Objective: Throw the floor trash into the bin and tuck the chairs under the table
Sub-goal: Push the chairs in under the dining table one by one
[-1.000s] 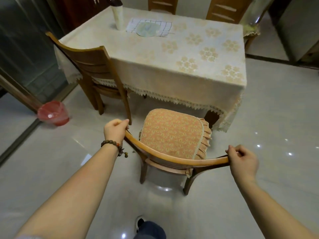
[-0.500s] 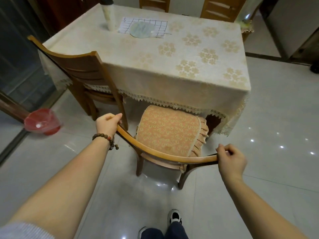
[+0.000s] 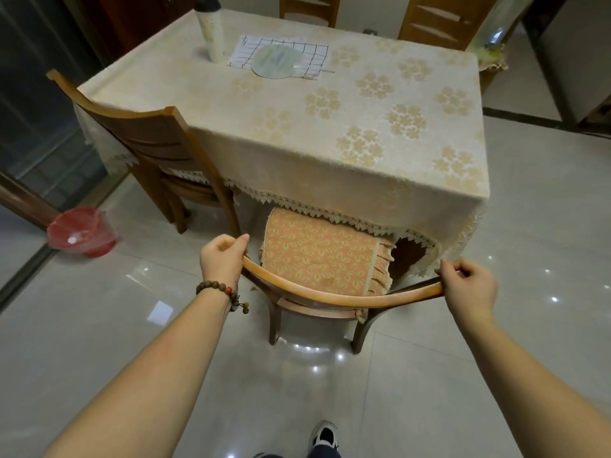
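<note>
The curved top rail of the chair (image 3: 340,297) is gripped at its two ends, the left hand (image 3: 221,259) curled round one end and the right hand (image 3: 469,285) curled round the other. Relative to the table (image 3: 330,127), the chair stands at the near edge with the front of its cushion (image 3: 317,256) just under the lace hem of the tablecloth (image 3: 334,219) and most of the seat out on the floor. Several faults are to be expected from here. The hem may be caught by the cushion's frill and dragged inward, which would pull the cloth and could topple the tall bottle (image 3: 211,31) standing at the table's far left. The seat is set close to the table's near right corner, so a crooked push may drive it against the leg hidden there. The second chair (image 3: 158,153), at the table's left side, may be clipped if the rail swings left. The red bin (image 3: 81,231) lies well to the left of the table, apart from the chair's path.
</note>
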Available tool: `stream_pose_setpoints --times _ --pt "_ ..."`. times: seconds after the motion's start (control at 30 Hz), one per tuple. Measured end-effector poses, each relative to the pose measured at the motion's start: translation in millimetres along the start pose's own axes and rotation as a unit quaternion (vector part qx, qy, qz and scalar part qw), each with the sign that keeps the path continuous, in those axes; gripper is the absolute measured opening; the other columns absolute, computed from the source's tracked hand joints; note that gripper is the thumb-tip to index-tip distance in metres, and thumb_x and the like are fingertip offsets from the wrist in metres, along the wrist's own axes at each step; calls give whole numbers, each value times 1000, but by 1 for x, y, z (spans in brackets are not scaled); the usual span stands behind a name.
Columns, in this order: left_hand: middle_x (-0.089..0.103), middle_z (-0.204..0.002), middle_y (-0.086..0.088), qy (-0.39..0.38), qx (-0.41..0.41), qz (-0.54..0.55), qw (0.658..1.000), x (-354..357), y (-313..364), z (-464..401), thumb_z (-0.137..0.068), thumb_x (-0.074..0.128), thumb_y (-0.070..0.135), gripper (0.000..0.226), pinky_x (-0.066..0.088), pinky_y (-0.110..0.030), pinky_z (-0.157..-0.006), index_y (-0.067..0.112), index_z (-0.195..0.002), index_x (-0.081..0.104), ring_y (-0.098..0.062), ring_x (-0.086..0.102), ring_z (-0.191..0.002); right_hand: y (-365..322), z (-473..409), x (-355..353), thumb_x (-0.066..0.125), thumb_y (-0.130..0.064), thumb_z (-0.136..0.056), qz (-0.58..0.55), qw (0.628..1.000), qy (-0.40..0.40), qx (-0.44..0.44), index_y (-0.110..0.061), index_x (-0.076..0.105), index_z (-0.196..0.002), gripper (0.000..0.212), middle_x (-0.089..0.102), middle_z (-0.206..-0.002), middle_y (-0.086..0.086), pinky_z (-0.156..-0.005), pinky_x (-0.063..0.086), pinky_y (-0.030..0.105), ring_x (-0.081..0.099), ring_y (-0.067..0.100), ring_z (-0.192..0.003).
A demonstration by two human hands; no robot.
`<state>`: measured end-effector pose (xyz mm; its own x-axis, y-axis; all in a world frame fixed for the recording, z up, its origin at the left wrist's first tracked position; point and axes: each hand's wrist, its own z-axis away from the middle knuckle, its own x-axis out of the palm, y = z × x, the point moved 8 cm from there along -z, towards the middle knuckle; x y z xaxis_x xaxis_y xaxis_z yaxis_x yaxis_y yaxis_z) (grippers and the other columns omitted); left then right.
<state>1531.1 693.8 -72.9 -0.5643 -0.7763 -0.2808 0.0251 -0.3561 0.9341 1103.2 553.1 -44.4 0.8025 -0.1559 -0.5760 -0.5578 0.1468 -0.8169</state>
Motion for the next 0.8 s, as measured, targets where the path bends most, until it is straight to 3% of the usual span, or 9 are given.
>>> stream_pose_setpoints --times 0.17,0.3,0.57,0.8 --pt "54 -60 -3 13 -4 3 1000 24 13 -5 -83 66 31 29 55 -43 -70 8 -66 61 -19 54 -62 -10 -40 0 57 -21 -84 -1 1000 -16 -22 -5 61 -62 27 62 -69 24 -60 39 31 56 35 -70" --pt "52 -59 -1 20 -7 -3 1000 37 30 -33 -81 67 33 30 54 -41 -71 11 -64 59 -19 53 -62 -22 -61 12 58 -20 -84 -23 999 -16 -31 -11 54 -55 30 63 -65 16 -66 46 36 59 29 -70" --pt "53 -64 -4 -14 20 -29 999 68 59 -97 -87 64 29 28 45 -27 -56 2 -78 63 -14 50 -59 -45 -89 47 58 -16 -86 -17 999 8 -28 -1 52 -59 32 41 -54 6 -56 31 29 38 18 -58" --pt "54 -62 -3 -57 34 -35 997 98 94 -178 -85 66 27 27 44 -28 -61 5 -71 62 -14 51 -59 -68 -132 86 58 -21 -86 -20 998 51 -8 -10 54 -56 32 60 -65 18 -66 42 35 56 32 -69"
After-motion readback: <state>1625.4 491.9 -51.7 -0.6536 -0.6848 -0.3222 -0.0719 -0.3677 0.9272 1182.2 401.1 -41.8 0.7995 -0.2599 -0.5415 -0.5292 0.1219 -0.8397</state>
